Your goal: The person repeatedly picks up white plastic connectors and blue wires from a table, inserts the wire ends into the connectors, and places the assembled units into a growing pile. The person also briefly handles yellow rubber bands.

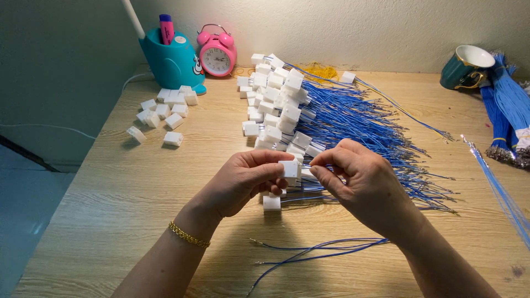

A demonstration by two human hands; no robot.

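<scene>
My left hand (243, 179) pinches a small white plastic connector block (289, 169) above the wooden desk (121, 209). My right hand (361, 182) meets it from the right, fingertips closed on thin blue wires (320, 249) that trail down under the wrist onto the desk. Another white block (271, 203) with wires lies just below the hands. Behind them spreads a large pile of white blocks fitted with blue wires (331, 116).
A small heap of loose white blocks (163, 110) lies at the back left. A teal pen holder (174, 58) and pink alarm clock (217, 53) stand by the wall. A dark green mug (466, 67) and bundles of blue wire (510, 105) sit at the right.
</scene>
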